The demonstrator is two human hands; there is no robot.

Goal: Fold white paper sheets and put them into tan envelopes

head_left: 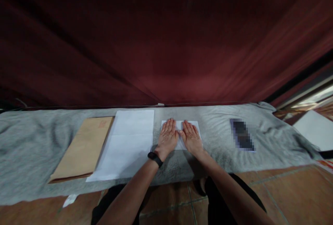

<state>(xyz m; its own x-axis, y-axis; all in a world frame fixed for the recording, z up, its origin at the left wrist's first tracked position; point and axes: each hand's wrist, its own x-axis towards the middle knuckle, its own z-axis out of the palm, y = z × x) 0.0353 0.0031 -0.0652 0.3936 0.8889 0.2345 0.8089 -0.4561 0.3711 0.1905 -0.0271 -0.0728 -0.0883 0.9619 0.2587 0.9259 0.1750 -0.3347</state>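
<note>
My left hand [167, 137] and my right hand [191, 137] lie flat side by side, fingers stretched out, pressing on a small folded white paper [180, 125] on the grey cloth [31, 138]. A black band sits on my left wrist. To the left of my hands lies a large white sheet [127, 145] with a crease across it. Further left rests a brown paper envelope [83, 148].
A blurred dark flat object [242, 135] lies on the cloth to the right. A white sheet [314, 129] sits at the far right edge. A dark red curtain [166, 44] hangs behind the cloth. Tiled floor [286, 190] runs along the near side.
</note>
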